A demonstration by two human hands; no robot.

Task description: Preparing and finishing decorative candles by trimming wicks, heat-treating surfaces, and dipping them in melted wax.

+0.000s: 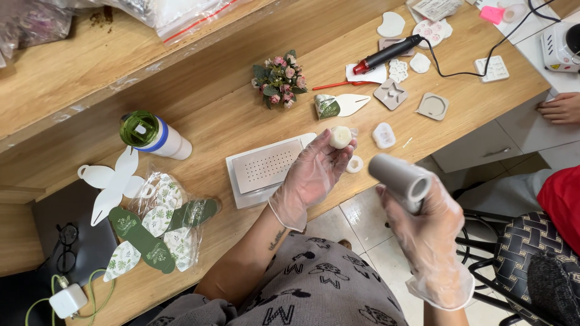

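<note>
The left hand (311, 175), in a thin clear glove, has its grip closed on a small round cream lump (340, 137) at the fingertips, above the near edge of the desk (229, 115) and just beside the white perforated tray (269, 166). The right hand (432, 232) has its grip wrapped around a grey cylinder tool (402, 178), off the desk and over the floor; its long axis runs from the palm up and left, and its round end points toward the lump. The step in hand seems to be bringing lump and tool together, which would call for lining up the cylinder's end with the lump.
</note>
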